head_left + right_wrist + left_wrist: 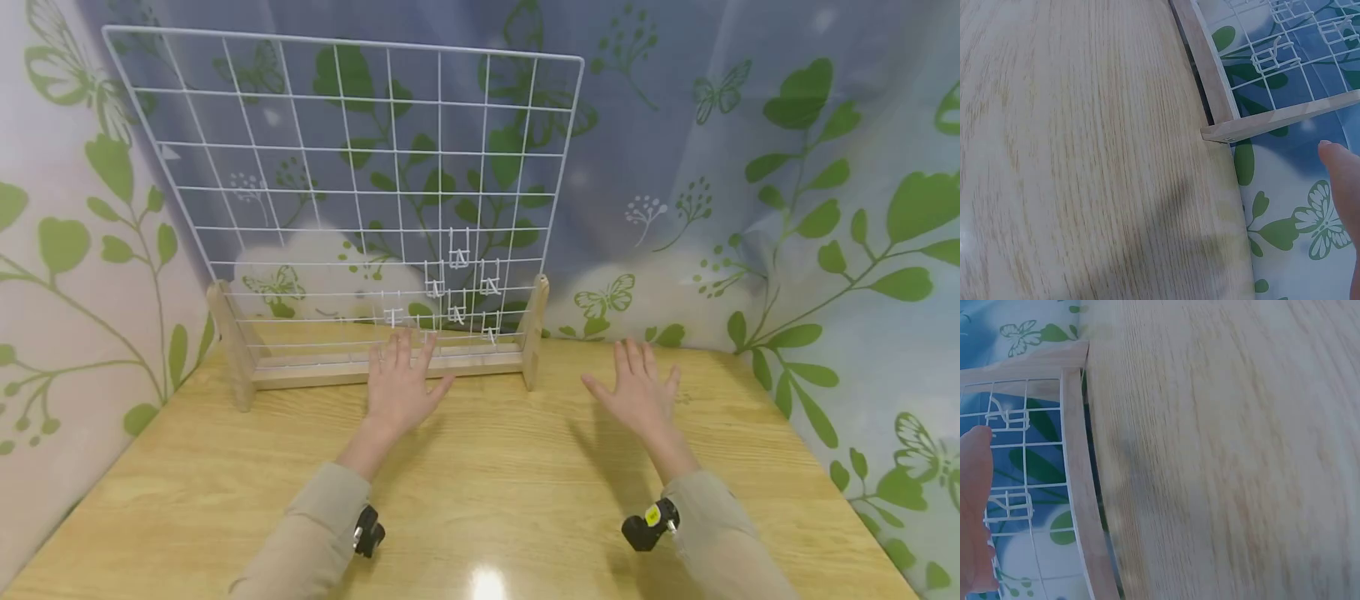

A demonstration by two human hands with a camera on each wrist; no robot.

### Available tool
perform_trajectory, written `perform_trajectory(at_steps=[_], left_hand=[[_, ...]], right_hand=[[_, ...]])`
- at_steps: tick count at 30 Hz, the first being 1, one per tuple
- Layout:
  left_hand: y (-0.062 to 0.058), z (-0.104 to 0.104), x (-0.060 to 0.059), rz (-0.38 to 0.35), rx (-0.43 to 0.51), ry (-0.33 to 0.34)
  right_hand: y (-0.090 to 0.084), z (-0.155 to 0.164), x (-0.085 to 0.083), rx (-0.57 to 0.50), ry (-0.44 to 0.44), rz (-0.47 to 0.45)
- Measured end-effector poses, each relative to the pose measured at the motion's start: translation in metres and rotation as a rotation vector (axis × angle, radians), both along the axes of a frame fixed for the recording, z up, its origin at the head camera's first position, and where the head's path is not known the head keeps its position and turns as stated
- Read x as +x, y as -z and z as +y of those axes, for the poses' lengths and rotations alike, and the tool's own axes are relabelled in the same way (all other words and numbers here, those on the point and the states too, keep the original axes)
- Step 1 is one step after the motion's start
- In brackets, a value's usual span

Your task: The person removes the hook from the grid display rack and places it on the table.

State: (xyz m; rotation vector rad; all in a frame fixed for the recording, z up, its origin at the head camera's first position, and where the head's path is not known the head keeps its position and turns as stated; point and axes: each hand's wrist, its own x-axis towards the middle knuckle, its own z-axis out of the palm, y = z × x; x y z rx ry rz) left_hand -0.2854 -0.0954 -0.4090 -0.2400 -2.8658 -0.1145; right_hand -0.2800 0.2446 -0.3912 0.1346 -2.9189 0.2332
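L hand (401,385) flat, fingers spread, holds nothing, fingertips at grid (352,179) base near hooks (459,287). R hand (637,392) flat, empty, right of grid, over table (480,492).

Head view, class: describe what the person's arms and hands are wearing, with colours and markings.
Both arms wear beige long sleeves. Each wrist carries a small black camera unit; the right one bears a yellow round marking, the left one is plain. The left hand and right hand are bare.

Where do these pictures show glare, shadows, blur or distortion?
Head view: a glare spot on the table, soft shadows beside both forearms, and the wire grid bows from lens distortion. Left wrist view: the wood grain is smeared. Right wrist view: a soft shadow lies across the tabletop.
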Motion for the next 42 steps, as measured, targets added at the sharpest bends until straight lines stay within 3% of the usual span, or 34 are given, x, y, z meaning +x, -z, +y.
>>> perform_trajectory(at_steps=[9,17,22,28,35,37,42], left_hand=[[-0.001,-0.027,-0.001,0.024,0.065,0.002],[-0.010,-0.070,0.003,0.257,0.191,0.012],[-0.022,-0.100,0.002,0.342,0.281,0.016],[-0.047,-0.138,0.003,0.379,0.378,-0.121],[-0.075,-0.177,0.008,0.290,0.624,-0.311],[-0.079,-0.188,0.009,0.258,0.661,-0.364],[-0.080,-0.211,0.006,0.264,0.762,-0.449]], right_hand=[[-0.007,-0.008,0.001,-0.031,-0.006,0.043],[-0.010,-0.021,0.003,-0.184,-0.103,0.173],[-0.018,-0.034,0.002,-0.264,-0.145,0.160],[-0.030,-0.058,0.001,-0.333,-0.236,0.168],[-0.040,-0.082,-0.006,-0.383,-0.306,0.218],[-0.042,-0.088,-0.007,-0.383,-0.317,0.217],[-0.048,-0.097,-0.011,-0.371,-0.332,0.203]])
